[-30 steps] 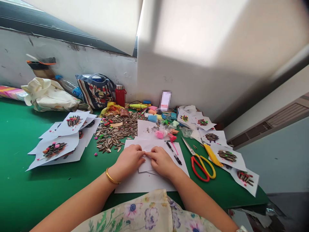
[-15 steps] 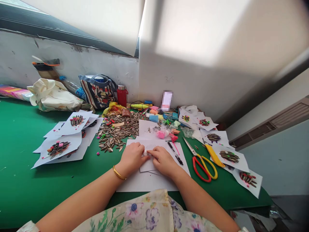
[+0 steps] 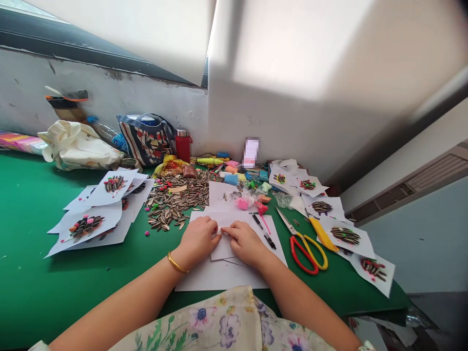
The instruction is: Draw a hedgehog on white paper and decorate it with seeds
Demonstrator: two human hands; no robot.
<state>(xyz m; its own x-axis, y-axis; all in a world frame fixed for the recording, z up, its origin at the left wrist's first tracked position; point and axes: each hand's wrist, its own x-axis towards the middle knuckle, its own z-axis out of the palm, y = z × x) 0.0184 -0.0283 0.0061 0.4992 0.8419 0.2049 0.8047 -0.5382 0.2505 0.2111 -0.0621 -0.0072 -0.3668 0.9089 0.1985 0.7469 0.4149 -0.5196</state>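
My left hand point(image 3: 200, 237) rests on a small white sheet of paper point(image 3: 220, 250), its fingers curled down and its thumb pointing right. Whatever lies under those fingers is hidden. From the other side my right hand point(image 3: 244, 241) reaches in, index finger stretched out with its tip on the same sheet, the other fingers bent. Faint marks show on the sheet just beyond the fingertips, too small to read. Beneath it lie more white sheets point(image 3: 234, 280). Two black pens point(image 3: 263, 231) and a pink stick point(image 3: 265, 225) are right of my right hand.
A heap of striped sunflower seeds point(image 3: 179, 197) lies ahead left. Scissors point(image 3: 306, 246) with red and yellow handles lie right. Seed-decorated cards point(image 3: 95, 207) are stacked left, and more cards point(image 3: 345, 235) line the right. Soft clay packets point(image 3: 243, 202), a red bottle point(image 3: 183, 145) and bags point(image 3: 148, 139) stand behind.
My left thumb has drawn back slightly from my right fingertip. Otherwise the hands stay in place on the sheet; the whole view shifts a little.
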